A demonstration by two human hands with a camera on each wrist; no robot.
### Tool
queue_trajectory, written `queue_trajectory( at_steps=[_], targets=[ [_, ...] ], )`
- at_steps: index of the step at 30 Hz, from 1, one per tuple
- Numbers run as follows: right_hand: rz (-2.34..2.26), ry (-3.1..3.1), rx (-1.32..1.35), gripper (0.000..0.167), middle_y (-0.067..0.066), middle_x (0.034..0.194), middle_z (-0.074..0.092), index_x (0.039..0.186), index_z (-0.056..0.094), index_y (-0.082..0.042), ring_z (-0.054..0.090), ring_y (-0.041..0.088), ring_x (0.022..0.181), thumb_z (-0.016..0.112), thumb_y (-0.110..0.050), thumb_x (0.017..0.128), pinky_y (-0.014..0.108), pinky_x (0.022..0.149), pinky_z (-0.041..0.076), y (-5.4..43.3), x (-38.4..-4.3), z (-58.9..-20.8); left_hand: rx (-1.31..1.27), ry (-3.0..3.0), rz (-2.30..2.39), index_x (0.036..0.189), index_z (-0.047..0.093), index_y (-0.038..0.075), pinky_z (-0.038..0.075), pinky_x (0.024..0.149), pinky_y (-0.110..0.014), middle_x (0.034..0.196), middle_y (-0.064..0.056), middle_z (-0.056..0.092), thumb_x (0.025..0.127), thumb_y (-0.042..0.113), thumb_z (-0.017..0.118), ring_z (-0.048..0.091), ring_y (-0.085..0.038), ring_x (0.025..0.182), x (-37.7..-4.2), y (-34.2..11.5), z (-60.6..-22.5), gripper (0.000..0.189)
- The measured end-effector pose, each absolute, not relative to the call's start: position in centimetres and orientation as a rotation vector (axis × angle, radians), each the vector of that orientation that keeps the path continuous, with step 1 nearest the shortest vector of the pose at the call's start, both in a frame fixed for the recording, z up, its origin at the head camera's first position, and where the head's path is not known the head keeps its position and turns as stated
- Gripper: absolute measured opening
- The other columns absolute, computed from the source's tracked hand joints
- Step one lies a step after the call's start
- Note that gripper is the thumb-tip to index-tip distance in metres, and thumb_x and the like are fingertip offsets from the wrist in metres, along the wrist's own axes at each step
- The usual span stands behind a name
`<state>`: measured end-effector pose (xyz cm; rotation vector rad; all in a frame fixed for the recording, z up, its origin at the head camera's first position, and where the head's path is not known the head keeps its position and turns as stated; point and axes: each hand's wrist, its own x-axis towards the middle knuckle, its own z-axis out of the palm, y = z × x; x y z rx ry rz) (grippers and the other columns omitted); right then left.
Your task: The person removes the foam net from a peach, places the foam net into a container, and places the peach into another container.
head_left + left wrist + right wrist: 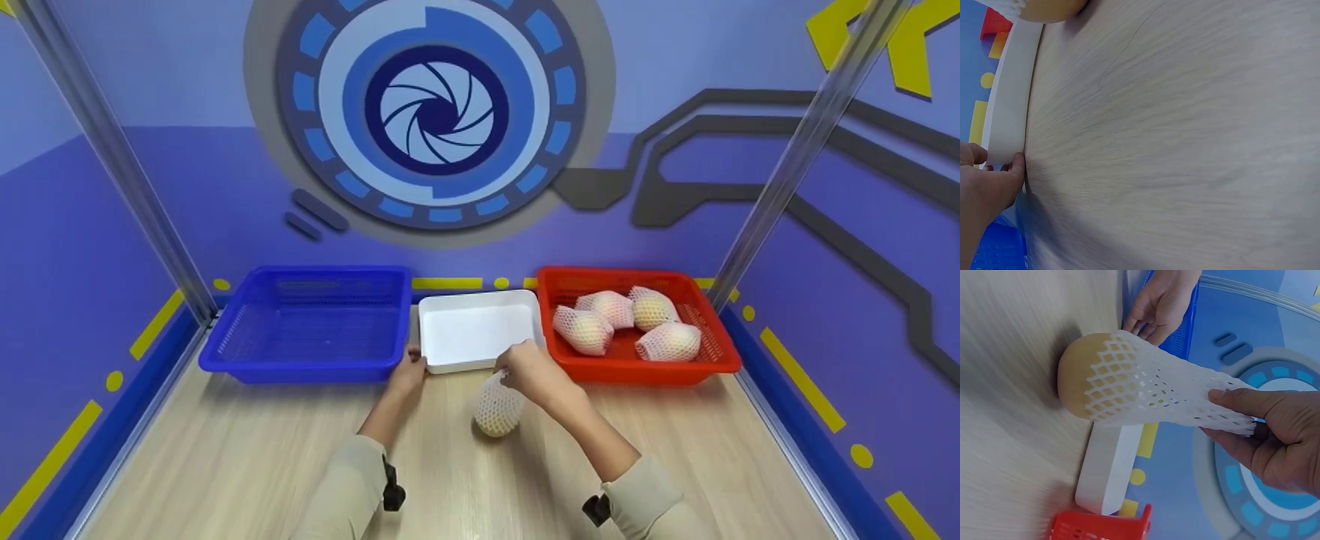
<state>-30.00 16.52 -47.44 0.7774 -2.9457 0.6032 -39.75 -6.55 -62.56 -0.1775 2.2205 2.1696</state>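
Observation:
My right hand (532, 371) pinches the gathered upper end of a white foam net sleeve (1162, 388) between thumb and fingers. Inside the sleeve is a round yellowish fruit (1078, 377), its bare lower end at the wooden tabletop (450, 480). My left hand (407, 373) touches the left end of a shallow white tray (480, 330), in the gap beside the blue basket (315, 375). In the left wrist view its fingertips rest on the tray's end, loosely bent. Part of the tray's front right corner is hidden by my right hand.
A red basket (637, 371) at the right holds several fruits (669, 342) in foam nets. The blue basket at the left has bare mesh walls and floor. Metal posts (810, 150) and printed panels enclose the table at the back and sides.

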Motion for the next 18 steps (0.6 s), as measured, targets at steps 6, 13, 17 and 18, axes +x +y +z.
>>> queue_trajectory(
  at_steps=[6, 13, 17, 18],
  targets=[
    [0.551, -2.886, 0.813, 0.013, 0.010, 0.092, 0.078, 0.093, 0.080, -0.001, 0.072, 0.023, 0.083, 0.083, -0.001, 0.081, 0.037, 0.077, 0.061, 16.8, -30.1, -47.4, -0.199, 2.224, 2.137, 0.131, 0.041, -0.014, 0.047, 0.101, -0.047, 0.119, -0.024, 0.049, 0.103, -0.005, 0.040, 0.050, -0.033, 0.112, -39.7, -6.4, -62.6, 0.029],
    [0.574, -2.960, 0.709, 0.019, 0.010, 0.099, 0.078, 0.102, 0.081, -0.004, 0.073, 0.025, 0.090, 0.083, -0.006, 0.083, 0.038, 0.079, 0.061, 17.1, -30.0, -46.7, -0.212, 2.135, 2.217, 0.130, 0.039, -0.015, 0.046, 0.103, -0.049, 0.124, -0.029, 0.046, 0.104, -0.006, 0.039, 0.049, -0.035, 0.113, -39.7, -6.3, -62.5, 0.028],
    [0.561, -2.956, 0.685, 0.019, 0.010, 0.099, 0.078, 0.102, 0.081, -0.004, 0.073, 0.026, 0.089, 0.083, -0.006, 0.082, 0.038, 0.079, 0.062, 17.3, -29.9, -46.0, -0.224, 2.172, 2.189, 0.130, 0.041, -0.014, 0.046, 0.101, -0.047, 0.123, -0.027, 0.047, 0.103, -0.005, 0.040, 0.049, -0.033, 0.112, -39.7, -6.4, -62.3, 0.028],
    [0.556, -2.952, 0.686, 0.019, 0.010, 0.098, 0.078, 0.101, 0.081, -0.004, 0.073, 0.026, 0.089, 0.084, -0.006, 0.082, 0.039, 0.078, 0.062, 17.4, -29.9, -45.8, -0.225, 2.204, 2.161, 0.130, 0.042, -0.013, 0.047, 0.100, -0.046, 0.123, -0.026, 0.048, 0.103, -0.005, 0.040, 0.050, -0.033, 0.112, -39.7, -6.4, -62.3, 0.028]
  ],
)
